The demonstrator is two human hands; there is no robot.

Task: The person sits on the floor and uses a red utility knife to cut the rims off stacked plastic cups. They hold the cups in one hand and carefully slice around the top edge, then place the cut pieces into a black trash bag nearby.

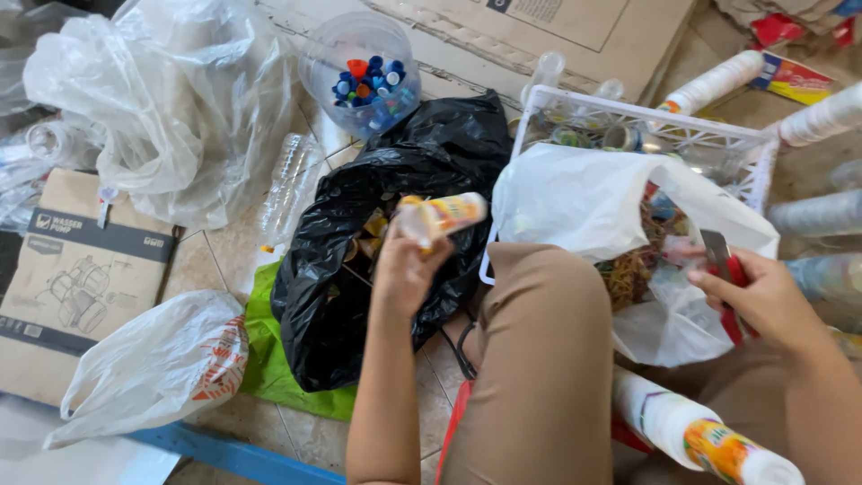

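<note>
My left hand [406, 269] holds a small plastic bottle [442, 216] with a yellow and orange label, lifted over the open mouth of a black bin bag [395, 180]. My right hand [763, 295] grips a red-handled cutter [725, 269] with a grey blade, beside a white plastic bag [584, 198] that holds rubber bands and scraps. That white bag sits in a white plastic crate [628, 112]. My bent knee in brown trousers [539, 359] lies between the two hands. Another labelled white bottle [700, 436] rests by my leg at the lower right.
A clear tub of coloured bottle caps [364, 81] stands behind the black bag. Clear plastic bags [171, 99] and a crushed clear bottle [289, 184] lie to the left, above a brown carton [81, 269]. White bottles [714, 83] lie at the right. A green bag [269, 359] covers the tiles.
</note>
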